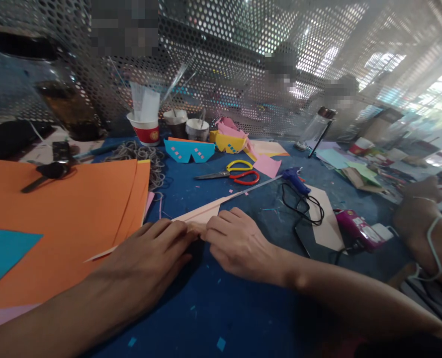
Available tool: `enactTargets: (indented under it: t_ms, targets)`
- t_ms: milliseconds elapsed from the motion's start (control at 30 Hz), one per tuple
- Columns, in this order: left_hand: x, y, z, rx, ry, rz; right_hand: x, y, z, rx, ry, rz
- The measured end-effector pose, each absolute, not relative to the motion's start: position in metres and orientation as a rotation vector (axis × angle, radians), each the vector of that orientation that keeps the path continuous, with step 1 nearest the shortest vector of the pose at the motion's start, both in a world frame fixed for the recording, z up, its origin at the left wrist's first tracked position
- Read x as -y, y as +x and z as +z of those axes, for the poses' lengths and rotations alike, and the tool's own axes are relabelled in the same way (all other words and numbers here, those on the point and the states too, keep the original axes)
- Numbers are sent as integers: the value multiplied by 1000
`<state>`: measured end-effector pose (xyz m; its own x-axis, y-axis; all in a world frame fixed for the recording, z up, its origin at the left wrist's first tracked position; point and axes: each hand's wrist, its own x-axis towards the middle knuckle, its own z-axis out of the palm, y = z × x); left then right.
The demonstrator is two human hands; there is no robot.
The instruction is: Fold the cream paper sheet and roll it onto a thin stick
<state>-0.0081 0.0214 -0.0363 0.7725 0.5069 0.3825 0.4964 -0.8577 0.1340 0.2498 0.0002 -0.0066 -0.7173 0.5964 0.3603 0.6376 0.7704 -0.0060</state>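
Note:
Both hands are pressed together at the near edge of a long, folded piece of peach paper (202,213) above the blue table. My left hand (157,248) has its fingers closed on the paper's left part, hiding much of it. Close beside it, my right hand (239,243) pinches the same edge with curled fingers. The paper's thin pointed ends stick out at both sides. Behind the hands lie scissors (228,174) with one yellow and one red handle. A blue glue gun (295,180) rests to the right, its clear stick reaching toward the paper.
Orange sheets (67,214) cover the left, with a black watch (54,164) on top. Cut-out blue paper (189,150) and yellow paper (231,143) stand before paper cups (146,130). A purple power strip (360,229) and another person's arm (422,223) are at right.

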Motion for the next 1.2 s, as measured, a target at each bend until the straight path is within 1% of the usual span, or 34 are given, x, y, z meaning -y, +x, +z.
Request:
enactTargets:
  t_ms: [100,267,567,667,800,900,1033,1200]
  targets:
    - [-21,-8,-35,-832,2891,684,0,251,-8,2565,-992,-110]
    - [-25,-9,-32,-843,2786,692,4,250,-7,2622,-996,-165]
    - [-34,-14,-30,-808,2646,650,2,252,-15,2520,-1083,-9]
    - [-34,-15,-31,-743,2691,678,2,253,-17,2483,-1092,23]
    - [-32,-14,-33,-777,2774,698,2,253,-14,2571,-1055,-69]
    - [-30,-14,-35,-814,2778,691,0,253,-14,2482,-1073,15]
    - [-33,-19,-36,-740,2826,604,-3,255,-16,2329,-1125,136]
    - [-35,-23,-37,-701,2872,621,-2,257,-18,2394,-1052,19]
